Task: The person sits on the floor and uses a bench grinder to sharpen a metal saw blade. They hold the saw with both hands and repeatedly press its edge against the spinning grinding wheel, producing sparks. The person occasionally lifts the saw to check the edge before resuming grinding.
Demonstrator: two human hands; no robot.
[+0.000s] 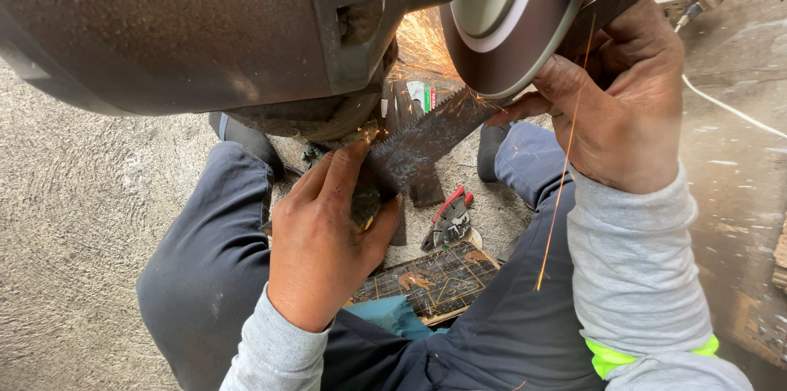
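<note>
while sparks spray off the contact point, the left hand [324, 247] is clamped around the handle end of a rusty saw blade [418, 145], thumb on top and fingers curled beneath, and the right hand [619, 96] is closed near the blade's far tip, right beside the grinding wheel [496, 38]. the blade sits between the person's knees above the concrete floor [74, 219], its toothed edge turned up and away from the person, its tip touching the lower rim of the wheel. its long axis runs diagonally, from the left hand at lower left up to the wheel at upper right. to do this well, i'd judge the blade wants light, even pressure, a steady angle held by both hands, and fingertips kept back from the spinning rim. red-handled pliers [449, 219] and a gridded mat [434, 280] lie on the floor below, and a white cord [730, 108] trails at right.
</note>
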